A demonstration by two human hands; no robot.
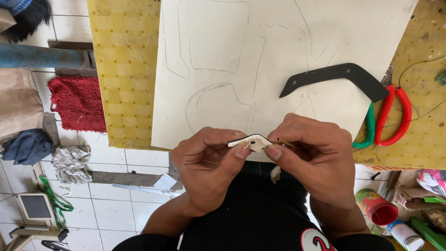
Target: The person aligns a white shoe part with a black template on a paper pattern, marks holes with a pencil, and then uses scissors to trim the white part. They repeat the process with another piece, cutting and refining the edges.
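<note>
White, a small bent strip [251,140] sits pinched between both hands just above the table's [125,69] near edge. Left hand [209,162] fingers clamp its left end; right hand [316,155] fingers grip its right end with a thin stick [284,141]. A black strip [334,76] and scissors [388,116] lie apart on paper [278,28].

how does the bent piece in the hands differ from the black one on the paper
The held piece is whitish and smaller; the black piece is dark and larger. The held piece is pinched between both hands, left hand and right hand; the black piece lies flat, untouched, on the paper. Both share a similar bent shape.
</note>
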